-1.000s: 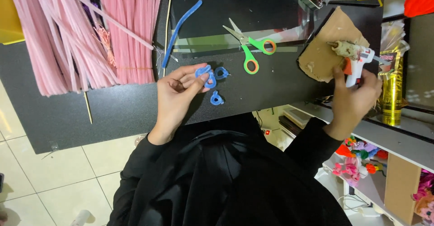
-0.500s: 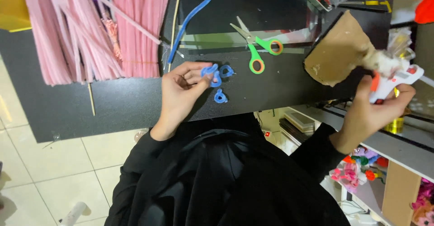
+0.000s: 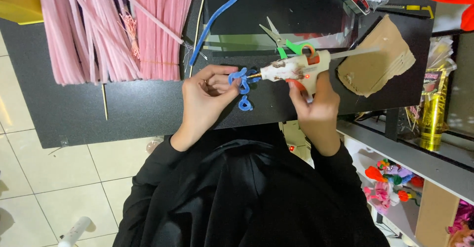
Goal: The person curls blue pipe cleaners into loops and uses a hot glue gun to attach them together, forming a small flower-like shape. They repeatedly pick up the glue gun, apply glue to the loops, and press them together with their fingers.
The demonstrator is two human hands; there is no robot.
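Hiding glue gun [image 3: 296, 70] nozzle: blue loops [image 3: 243, 85]

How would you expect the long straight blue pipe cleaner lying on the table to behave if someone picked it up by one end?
The blue pipe cleaner looks thin and fuzzy, so it is probably very light and not slippery. It lies in a gentle curve, and the blue looped pieces in the left hand hold tight bends, so it would likely droop a little yet keep whatever shape it is given.

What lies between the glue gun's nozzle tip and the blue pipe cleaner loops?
Nothing: in the head view the glue gun nozzle reaches the blue pipe cleaner loops, pinched by the left hand.
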